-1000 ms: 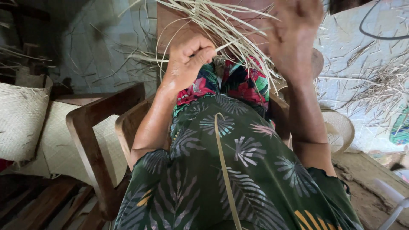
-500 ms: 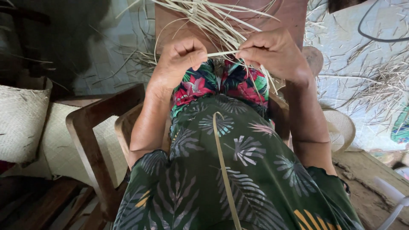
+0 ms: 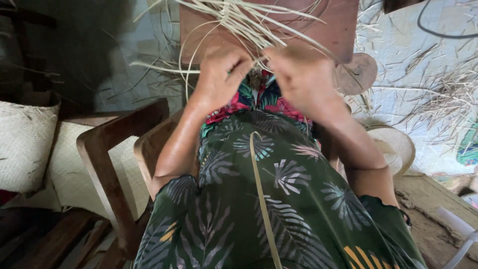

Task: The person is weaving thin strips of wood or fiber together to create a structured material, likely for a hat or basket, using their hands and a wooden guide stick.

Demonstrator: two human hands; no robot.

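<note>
- Change noted: a moment ago your right hand was raised clear of the work; half a second ago it had come down to meet the left, and both now sit close together at the base of the fan of pale straw strips. My reading is that you have moved from gathering to close finger work on the strands.
- Your left hand is curled, knuckles up, fingers folded over strips that run out to its left and above it; it looks pressed together on them.
- Your right hand is blurred; fingers bend toward the left hand, apparently pinching strips, though I cannot confirm the exact hold.
- Both forearms angle up from your lap, elbows out.
- One loose strip lies down your patterned dress, below both grips.
- A wooden chair stands beside your left elbow.
</note>
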